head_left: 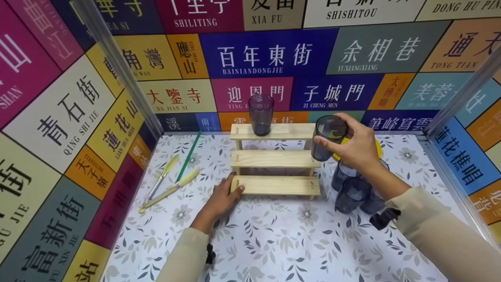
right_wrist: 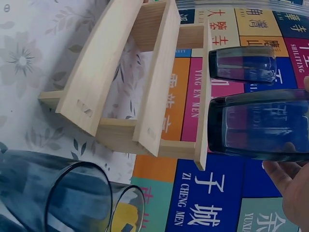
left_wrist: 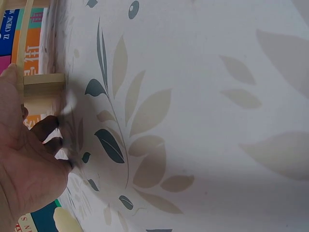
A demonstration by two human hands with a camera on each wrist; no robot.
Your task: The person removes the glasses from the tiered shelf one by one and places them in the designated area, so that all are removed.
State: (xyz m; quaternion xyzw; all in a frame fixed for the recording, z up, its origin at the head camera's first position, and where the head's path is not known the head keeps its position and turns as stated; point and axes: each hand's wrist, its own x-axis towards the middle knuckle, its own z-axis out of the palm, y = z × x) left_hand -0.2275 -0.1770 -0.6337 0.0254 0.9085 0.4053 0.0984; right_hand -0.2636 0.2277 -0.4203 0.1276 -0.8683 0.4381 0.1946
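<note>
A three-tier wooden stand rests on the patterned tabletop. My left hand grips the left end of its lowest tier, thumb on the board; in the left wrist view the fingers curl beside it. My right hand holds a dark tinted drinking glass between thumb and fingers, mouth up and slightly tilted. This glass overlaps the right end of the top tier in the head view. In the right wrist view its base is right by the top board. A similar glass stands upright on that tier, left of its middle.
Several more tinted glasses are grouped right of the stand, beneath my right forearm. A yellow object shows behind them. To the left lie tongs with pale yellow tips and a thin green stick. Sign-covered walls enclose the table.
</note>
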